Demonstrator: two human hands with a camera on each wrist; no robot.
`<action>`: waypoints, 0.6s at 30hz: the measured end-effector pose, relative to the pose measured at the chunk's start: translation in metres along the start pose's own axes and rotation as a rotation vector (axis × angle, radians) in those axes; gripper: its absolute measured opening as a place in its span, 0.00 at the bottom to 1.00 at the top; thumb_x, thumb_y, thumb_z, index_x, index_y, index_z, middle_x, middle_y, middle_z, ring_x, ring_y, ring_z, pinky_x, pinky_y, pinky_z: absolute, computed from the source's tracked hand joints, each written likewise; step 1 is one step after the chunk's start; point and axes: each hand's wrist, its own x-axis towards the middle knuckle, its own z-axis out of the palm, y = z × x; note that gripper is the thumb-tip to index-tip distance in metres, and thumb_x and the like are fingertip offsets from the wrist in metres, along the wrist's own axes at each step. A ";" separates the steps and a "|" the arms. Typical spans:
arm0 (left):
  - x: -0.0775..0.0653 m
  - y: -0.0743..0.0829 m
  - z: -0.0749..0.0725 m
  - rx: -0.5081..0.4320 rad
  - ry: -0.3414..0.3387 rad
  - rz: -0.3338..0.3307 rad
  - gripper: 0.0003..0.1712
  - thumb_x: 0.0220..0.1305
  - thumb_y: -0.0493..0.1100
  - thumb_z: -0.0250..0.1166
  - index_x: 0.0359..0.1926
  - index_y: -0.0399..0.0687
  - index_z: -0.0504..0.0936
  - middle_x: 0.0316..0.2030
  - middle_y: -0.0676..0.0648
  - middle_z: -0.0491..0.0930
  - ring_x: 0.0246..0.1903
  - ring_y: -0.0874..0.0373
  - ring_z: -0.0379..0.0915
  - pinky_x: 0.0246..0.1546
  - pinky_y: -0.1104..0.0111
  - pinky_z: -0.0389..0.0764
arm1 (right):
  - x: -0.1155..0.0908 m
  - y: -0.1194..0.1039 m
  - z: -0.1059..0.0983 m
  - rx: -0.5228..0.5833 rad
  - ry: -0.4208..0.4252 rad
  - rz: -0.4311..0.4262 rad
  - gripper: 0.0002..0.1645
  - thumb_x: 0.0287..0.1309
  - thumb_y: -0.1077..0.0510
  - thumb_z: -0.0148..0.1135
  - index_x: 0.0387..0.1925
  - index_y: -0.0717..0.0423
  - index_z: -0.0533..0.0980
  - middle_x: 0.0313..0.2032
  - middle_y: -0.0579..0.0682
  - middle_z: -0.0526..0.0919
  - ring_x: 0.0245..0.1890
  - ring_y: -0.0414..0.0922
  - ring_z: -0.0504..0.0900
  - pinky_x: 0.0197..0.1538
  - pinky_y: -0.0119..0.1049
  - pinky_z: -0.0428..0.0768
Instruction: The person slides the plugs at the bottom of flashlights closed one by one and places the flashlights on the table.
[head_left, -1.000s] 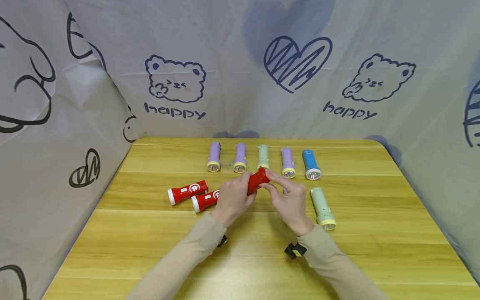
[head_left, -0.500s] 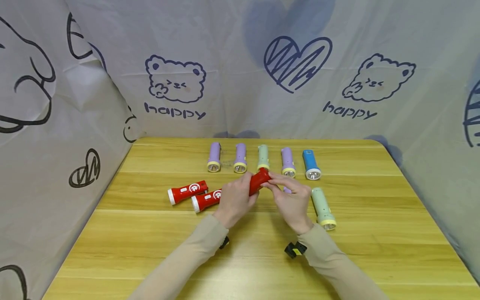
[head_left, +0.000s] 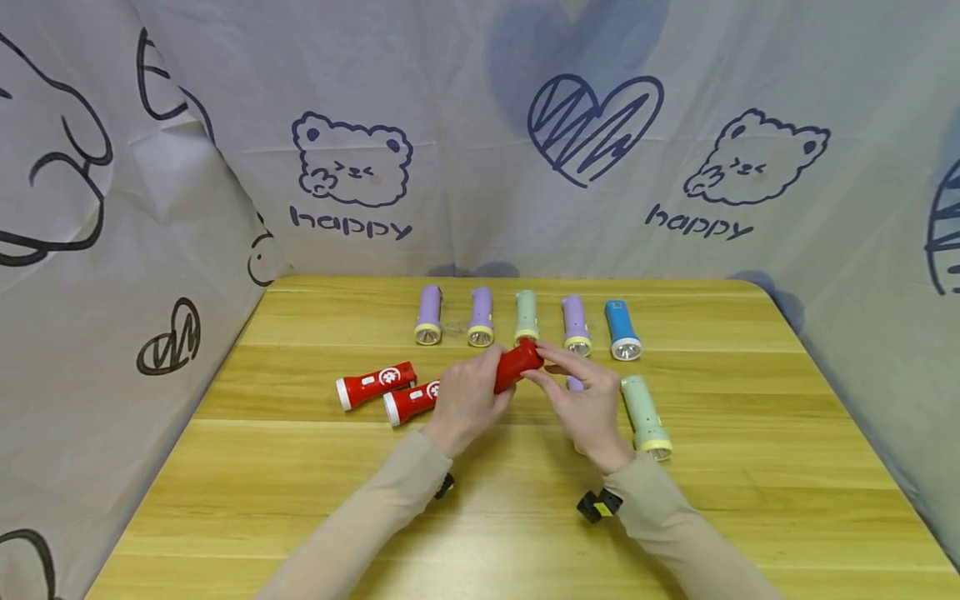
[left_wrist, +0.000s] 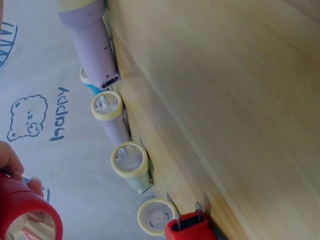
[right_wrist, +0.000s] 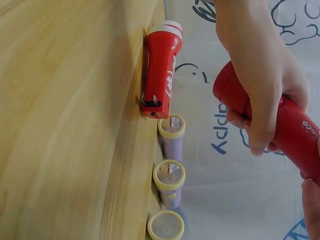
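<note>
My left hand (head_left: 467, 402) grips a red flashlight (head_left: 516, 367) above the table, fingers curled round its body near the head. My right hand (head_left: 588, 407) pinches the tail end of the same flashlight between thumb and fingers. In the right wrist view the flashlight's body (right_wrist: 294, 131) slants down toward right-hand fingertips at the edge. Its lens end (left_wrist: 31, 225) shows at lower left in the left wrist view. Beside the left hand lie two more red flashlights (head_left: 375, 384) (head_left: 408, 403) with white heads, the nearer partly hidden by that hand.
Along the back of the wooden table (head_left: 337, 533) stretches a row of purple, green and blue flashlights (head_left: 622, 329). A green flashlight (head_left: 646, 417) lies right of my right hand. Another purple flashlight (left_wrist: 92, 47) is mostly hidden behind that hand in the head view. Printed cloth (head_left: 465, 167) surrounds the table.
The right hand and its wrist have shifted slightly to the right and down, still at the tail end. The red flashlight has tilted a little; the left hand has barely moved.
</note>
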 end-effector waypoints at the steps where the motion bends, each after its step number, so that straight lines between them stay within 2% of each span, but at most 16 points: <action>1: 0.000 0.000 0.000 0.001 -0.004 0.001 0.18 0.55 0.42 0.74 0.43 0.44 0.77 0.30 0.48 0.86 0.21 0.56 0.82 0.20 0.64 0.81 | -0.001 0.000 0.000 0.002 -0.005 0.004 0.20 0.43 0.68 0.79 0.44 0.64 0.87 0.46 0.61 0.89 0.42 0.48 0.90 0.44 0.28 0.86; 4: -0.001 0.000 -0.001 0.000 -0.015 0.002 0.18 0.56 0.42 0.74 0.44 0.44 0.77 0.31 0.47 0.87 0.22 0.57 0.82 0.21 0.65 0.82 | -0.002 -0.001 0.000 -0.004 -0.009 0.003 0.20 0.44 0.68 0.78 0.43 0.64 0.87 0.47 0.61 0.89 0.42 0.49 0.90 0.44 0.29 0.86; 7: -0.001 0.000 0.000 -0.002 -0.018 0.004 0.18 0.56 0.42 0.74 0.43 0.44 0.77 0.31 0.48 0.87 0.22 0.57 0.82 0.21 0.65 0.82 | -0.003 -0.002 0.002 -0.007 -0.001 -0.005 0.19 0.45 0.68 0.78 0.43 0.65 0.87 0.47 0.60 0.89 0.42 0.55 0.90 0.44 0.28 0.86; 12: -0.003 -0.001 -0.001 0.012 -0.028 0.002 0.18 0.56 0.42 0.74 0.43 0.44 0.76 0.30 0.48 0.87 0.22 0.57 0.82 0.21 0.65 0.81 | -0.004 -0.004 0.004 0.008 -0.013 0.019 0.17 0.48 0.67 0.76 0.43 0.65 0.86 0.48 0.60 0.88 0.44 0.55 0.90 0.45 0.26 0.85; 18: -0.004 0.000 -0.001 0.004 -0.033 0.006 0.19 0.55 0.42 0.74 0.43 0.43 0.75 0.30 0.47 0.87 0.22 0.56 0.82 0.20 0.64 0.81 | -0.006 -0.006 0.004 0.037 -0.009 0.060 0.16 0.49 0.68 0.75 0.43 0.65 0.86 0.48 0.61 0.88 0.38 0.54 0.90 0.44 0.30 0.86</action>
